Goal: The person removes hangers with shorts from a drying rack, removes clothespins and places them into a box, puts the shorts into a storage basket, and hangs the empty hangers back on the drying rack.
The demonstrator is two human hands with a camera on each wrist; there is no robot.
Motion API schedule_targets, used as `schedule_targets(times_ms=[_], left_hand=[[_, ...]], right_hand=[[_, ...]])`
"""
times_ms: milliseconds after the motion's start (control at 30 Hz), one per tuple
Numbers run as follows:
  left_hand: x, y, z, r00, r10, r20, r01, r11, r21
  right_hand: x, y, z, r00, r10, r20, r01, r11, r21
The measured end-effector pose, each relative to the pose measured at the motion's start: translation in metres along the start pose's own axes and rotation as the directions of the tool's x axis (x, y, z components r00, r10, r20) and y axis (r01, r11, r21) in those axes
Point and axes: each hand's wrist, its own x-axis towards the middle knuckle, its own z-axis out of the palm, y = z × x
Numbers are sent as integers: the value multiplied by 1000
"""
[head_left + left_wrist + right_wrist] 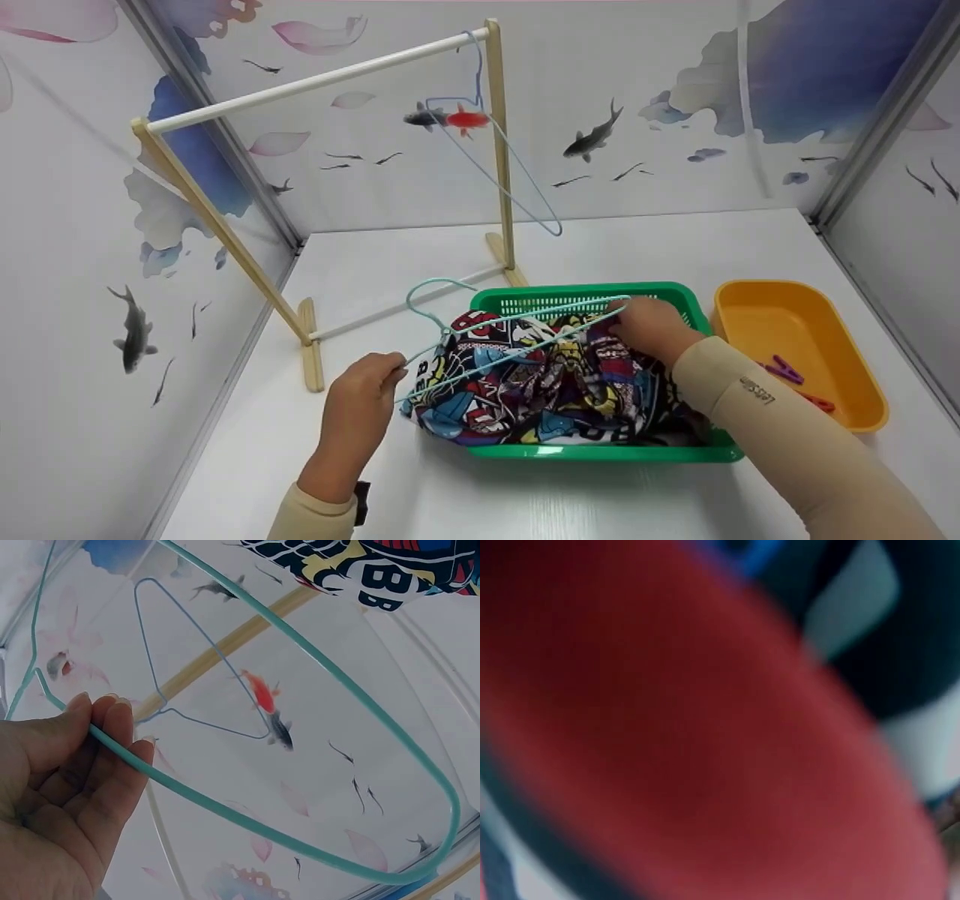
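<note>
A light-teal clothes hanger (517, 355) stretches between both hands, above the basket, with its hook pointing up and away. My left hand (364, 405) pinches one side of it between thumb and fingers, as the left wrist view also shows the hand (75, 780) on the hanger (225, 814). My right hand (654, 328) curls at the hanger's far end, beside the cloth. Below lies a crumpled, multicoloured printed garment (555, 405), bulging over the left rim of the green basket (600, 453). The right wrist view is filled by blurred printed cloth (705, 727).
Behind the basket stands a drying rack (322, 79) with a white rail and wooden legs. A blue hanger (529, 169) hangs at its right end. An orange tray (780, 307) at the right holds a purple clothespin (785, 369) and a red clothespin (819, 403).
</note>
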Motion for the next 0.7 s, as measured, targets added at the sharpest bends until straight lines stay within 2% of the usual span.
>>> schedule_targets(times_ms=[267,500,700], left_hand=[[-2,1,-2,1000,-3,11,3,1000,23],[-5,3,0,999,-26,27,26,1000,-1],[-7,4,1,999,-17,27,18,1000,-17]], right_hand=[[-5,6,-7,998,29,-52,-27,999,45],[-14,12,-14,990,8,-138,1,998,62],[-25,18,-25,981,58,-184,-32,989,143]])
